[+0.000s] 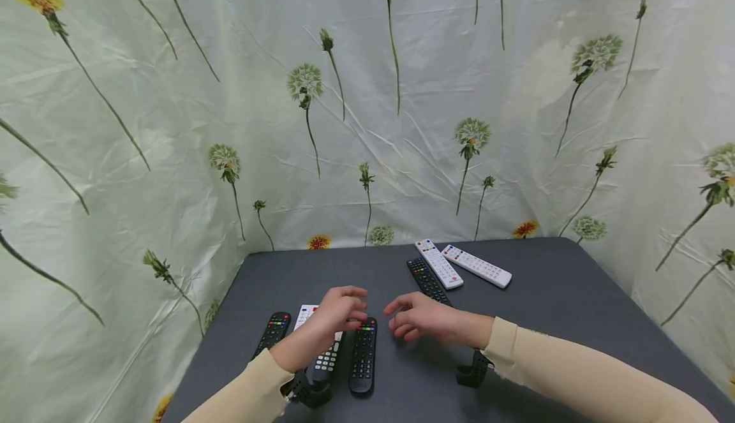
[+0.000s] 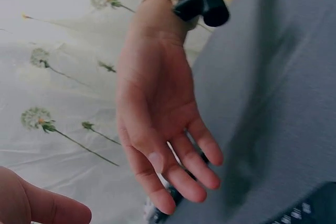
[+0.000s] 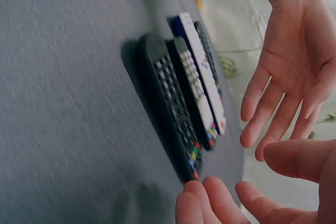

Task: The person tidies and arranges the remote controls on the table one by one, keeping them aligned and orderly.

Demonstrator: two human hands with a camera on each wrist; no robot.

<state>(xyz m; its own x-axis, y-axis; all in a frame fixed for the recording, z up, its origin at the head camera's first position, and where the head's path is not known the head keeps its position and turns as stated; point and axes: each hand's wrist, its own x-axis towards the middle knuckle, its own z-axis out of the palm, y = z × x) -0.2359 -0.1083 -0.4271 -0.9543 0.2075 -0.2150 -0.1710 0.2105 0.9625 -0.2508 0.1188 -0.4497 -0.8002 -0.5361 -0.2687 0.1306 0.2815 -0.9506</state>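
Note:
My left hand (image 1: 328, 321) is held over a row of remote controls, its fingers loosely bent and nothing in them. Partly beneath it lie a white remote (image 1: 304, 314) and a black remote with white buttons (image 1: 327, 359). A black remote with coloured top buttons (image 1: 363, 359) lies just right of that hand, and another black remote (image 1: 274, 328) to its left. My right hand (image 1: 422, 318), also holding nothing, hovers over the table with relaxed fingers. In the right wrist view its fingertips (image 3: 215, 200) overlap the end of the nearest black remote (image 3: 170, 103).
Behind my right hand, a black remote (image 1: 426, 277) lies alongside a white remote (image 1: 439, 263), with a second white remote (image 1: 476, 265) to the right. The dark grey table (image 1: 551, 308) ends at a flower-patterned curtain (image 1: 402, 123). Each wrist wears a black band.

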